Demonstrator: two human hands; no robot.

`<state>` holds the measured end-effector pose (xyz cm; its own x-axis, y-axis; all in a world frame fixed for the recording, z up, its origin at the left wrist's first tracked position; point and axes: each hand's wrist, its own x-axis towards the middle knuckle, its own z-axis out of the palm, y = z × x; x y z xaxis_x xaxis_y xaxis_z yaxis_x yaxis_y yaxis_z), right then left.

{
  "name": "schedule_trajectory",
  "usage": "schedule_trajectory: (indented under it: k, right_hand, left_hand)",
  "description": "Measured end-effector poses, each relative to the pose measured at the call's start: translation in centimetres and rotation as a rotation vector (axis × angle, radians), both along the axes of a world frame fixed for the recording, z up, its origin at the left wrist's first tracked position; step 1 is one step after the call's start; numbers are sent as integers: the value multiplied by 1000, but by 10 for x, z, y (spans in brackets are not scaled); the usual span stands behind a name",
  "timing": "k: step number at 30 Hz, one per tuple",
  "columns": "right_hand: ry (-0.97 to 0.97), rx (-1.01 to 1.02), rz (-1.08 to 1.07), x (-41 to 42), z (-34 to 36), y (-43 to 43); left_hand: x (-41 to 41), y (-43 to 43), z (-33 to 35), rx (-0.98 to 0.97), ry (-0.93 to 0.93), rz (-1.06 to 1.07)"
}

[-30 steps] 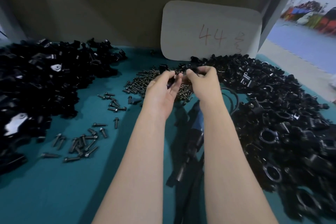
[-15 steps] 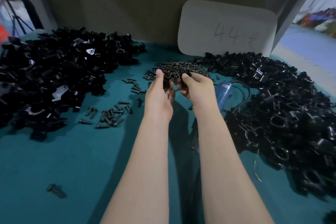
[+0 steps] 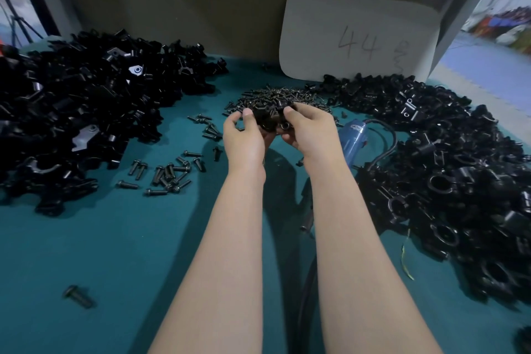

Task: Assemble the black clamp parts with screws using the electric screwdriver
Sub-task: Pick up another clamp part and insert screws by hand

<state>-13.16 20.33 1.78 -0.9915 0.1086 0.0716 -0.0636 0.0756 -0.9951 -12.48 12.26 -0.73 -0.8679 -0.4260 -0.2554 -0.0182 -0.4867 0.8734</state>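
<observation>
Both my hands are raised over the middle of the teal table, holding a black clamp part (image 3: 265,119) between them. My left hand (image 3: 244,135) grips its left side with thumb and fingers. My right hand (image 3: 309,129) pinches the right side, where a small ring-like bit shows below the fingertips. Just behind my hands lies the heap of dark screws (image 3: 275,98). The blue electric screwdriver (image 3: 352,136) lies on the table right of my right wrist, its black cord curving away.
A big pile of black clamp parts (image 3: 80,112) fills the left side, another pile (image 3: 448,175) the right. Loose screws (image 3: 169,172) are scattered left of my left forearm; one single screw (image 3: 78,296) lies near the front. A white card marked 44 (image 3: 359,37) leans at the back.
My hands have drawn back from the screw heap toward me with the black part between them. The camera has shifted, so the screwdriver shows beside my right wrist.
</observation>
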Motion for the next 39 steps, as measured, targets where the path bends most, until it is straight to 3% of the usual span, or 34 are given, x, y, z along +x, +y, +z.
schedule_trajectory:
  k: [9,15,20,24,30,34,39]
  right_hand:
    - [13,-94,-35,-4,-4,1]
    - [49,-80,-132,-5,-6,1]
    - [137,53,-151,-1,-6,1]
    - [148,56,-76,2,-4,-1]
    - [122,77,-150,-2,-6,-5]
    - [132,188,-146,-1,-5,-6]
    - [121,310,12,1,1,-10]
  left_hand:
    - [6,1,11,245,148,-126]
    - [8,2,7,-8,90,-198]
    - [9,-1,16,137,57,-233]
    - [5,0,14,136,9,-202]
    - [8,-3,12,241,107,-90]
    - [8,0,12,152,167,-74]
    - [7,1,10,-4,136,-40]
